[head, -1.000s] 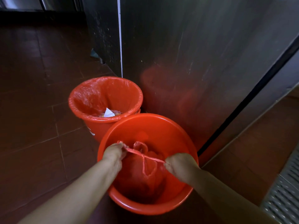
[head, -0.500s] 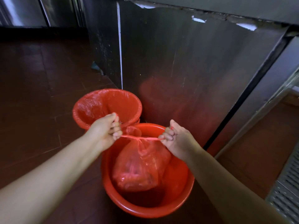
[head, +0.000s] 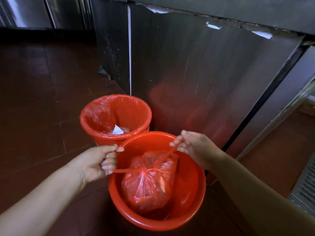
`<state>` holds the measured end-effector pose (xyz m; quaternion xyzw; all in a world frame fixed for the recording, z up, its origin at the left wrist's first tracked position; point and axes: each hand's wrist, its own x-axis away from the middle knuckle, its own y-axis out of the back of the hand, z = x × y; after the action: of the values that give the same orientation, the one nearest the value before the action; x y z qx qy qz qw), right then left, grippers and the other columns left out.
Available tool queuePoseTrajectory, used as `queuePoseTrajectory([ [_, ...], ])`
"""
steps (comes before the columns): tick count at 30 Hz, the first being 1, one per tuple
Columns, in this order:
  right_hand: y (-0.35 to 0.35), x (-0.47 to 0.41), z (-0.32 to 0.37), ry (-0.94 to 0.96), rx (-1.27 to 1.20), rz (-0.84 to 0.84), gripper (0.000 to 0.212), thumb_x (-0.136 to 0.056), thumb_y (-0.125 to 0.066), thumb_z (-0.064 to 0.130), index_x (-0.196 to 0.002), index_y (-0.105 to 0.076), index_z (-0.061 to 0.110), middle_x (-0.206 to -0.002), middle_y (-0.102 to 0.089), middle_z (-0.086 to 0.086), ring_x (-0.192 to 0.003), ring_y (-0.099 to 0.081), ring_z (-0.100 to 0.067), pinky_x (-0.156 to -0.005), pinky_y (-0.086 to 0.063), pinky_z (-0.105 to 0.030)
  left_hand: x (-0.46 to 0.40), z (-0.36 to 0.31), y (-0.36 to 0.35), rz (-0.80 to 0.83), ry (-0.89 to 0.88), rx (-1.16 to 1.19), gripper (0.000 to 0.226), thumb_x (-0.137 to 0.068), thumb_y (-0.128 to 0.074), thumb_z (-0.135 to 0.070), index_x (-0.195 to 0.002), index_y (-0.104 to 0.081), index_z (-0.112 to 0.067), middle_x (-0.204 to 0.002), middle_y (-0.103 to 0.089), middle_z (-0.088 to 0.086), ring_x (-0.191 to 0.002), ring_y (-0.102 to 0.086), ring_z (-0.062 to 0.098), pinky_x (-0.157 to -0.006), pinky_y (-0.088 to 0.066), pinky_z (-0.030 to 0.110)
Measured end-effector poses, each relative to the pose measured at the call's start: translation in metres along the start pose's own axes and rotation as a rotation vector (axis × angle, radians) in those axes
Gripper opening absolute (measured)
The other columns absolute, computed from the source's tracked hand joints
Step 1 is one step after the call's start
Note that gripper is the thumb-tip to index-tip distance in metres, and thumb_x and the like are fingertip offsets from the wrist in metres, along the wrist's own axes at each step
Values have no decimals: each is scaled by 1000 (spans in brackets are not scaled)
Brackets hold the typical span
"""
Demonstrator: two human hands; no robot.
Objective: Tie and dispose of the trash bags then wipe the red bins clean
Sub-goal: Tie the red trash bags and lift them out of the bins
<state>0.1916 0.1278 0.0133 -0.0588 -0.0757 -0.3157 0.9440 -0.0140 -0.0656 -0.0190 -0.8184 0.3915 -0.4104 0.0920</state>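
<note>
Left hand (head: 100,161) and right hand (head: 194,146) each pinched a knotted red trash bag (head: 148,183) tail — bag between them in near red bin (head: 196,198) — lined bin (head: 115,116) beyond

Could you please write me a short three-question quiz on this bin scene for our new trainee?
1. True or false: the bag in the near bin is already knotted.
2. What does each hand hold? A) a cloth B) a bag tail C) the bin rim
3. Fill in: the far bin still has its ____ fitted over the rim.

Key:
1. True; a knot sits atop the bag.
2. B; the left hand and right hand each pinch one tail.
3. liner
</note>
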Motion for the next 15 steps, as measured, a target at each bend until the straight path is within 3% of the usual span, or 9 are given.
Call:
queuePoseTrajectory([
  [1, -10, -2, 11, 50, 83, 49, 40, -100, -39, 19, -70, -65, 11, -85, -62, -13, -91, -65, -21, -92, -49, -33, 4, 0, -8, 66, 26, 6, 25, -88, -48, -13, -82, -66, 2, -39, -24, -7, -26, -20, 3, -28, -18, 10],
  [3, -30, -5, 27, 133, 214, 120, 38, -99, -42, 20, -77, -72, 16, -90, -61, -7, -89, -59, -16, -95, -43, -33, 9, 3, -25, 176, 58, -10, 28, -81, -52, -13, -93, -72, 2, -40, -23, -7, -27, -21, 3, -28, -18, 11],
  [5, -46, -8, 36, 181, 273, 149, 32, -99, -44, 19, -95, -68, -1, -76, -62, 14, -76, -55, -1, -89, -41, -28, 15, 5, -41, 262, 82, -46, 28, -81, -54, -13, -99, -72, -2, -41, -23, -7, -28, -20, 3, -28, -18, 11],
  [7, -58, -13, 37, 200, 277, 141, 36, -98, -45, 17, -103, -58, -16, -66, -61, 22, -69, -52, 2, -80, -42, -28, 18, 7, -56, 314, 99, -109, 25, -81, -55, -15, -96, -74, -9, -41, -23, -7, -29, -20, 2, -28, -17, 11],
  [8, -62, -14, 37, 212, 258, 143, 35, -98, -45, 16, -100, -58, -16, -68, -62, 21, -70, -51, -1, -77, -42, -29, 20, 7, -62, 326, 96, -142, 25, -81, -56, -16, -96, -74, -10, -41, -22, -7, -30, -19, 2, -28, -16, 11],
  [10, -67, -13, 36, 235, 214, 143, 33, -98, -44, 17, -82, -68, 1, -81, -64, 14, -73, -52, -8, -84, -43, -33, 21, 6, -68, 315, 71, -170, 21, -79, -57, -17, -88, -75, -9, -41, -22, -7, -29, -18, 2, -29, -15, 11],
  [12, -70, -14, 26, 212, 45, 127, 44, -101, -37, 24, -67, -65, 16, -96, -62, -7, -75, -56, -17, -92, -42, -37, 20, 4, -68, 293, 46, -130, 13, -76, -57, -16, -72, -66, -8, -39, -23, -7, -27, -18, 2, -28, -14, 10],
  [15, -76, -12, -11, 79, -193, 86, 43, -103, -24, 30, -84, -56, 8, -88, -57, -15, -72, -56, -18, -78, -45, -28, 16, 2, -60, 299, 73, -12, 17, -78, -56, -14, -64, -64, -9, -38, -24, -7, -26, -20, 3, -25, -17, 12],
])
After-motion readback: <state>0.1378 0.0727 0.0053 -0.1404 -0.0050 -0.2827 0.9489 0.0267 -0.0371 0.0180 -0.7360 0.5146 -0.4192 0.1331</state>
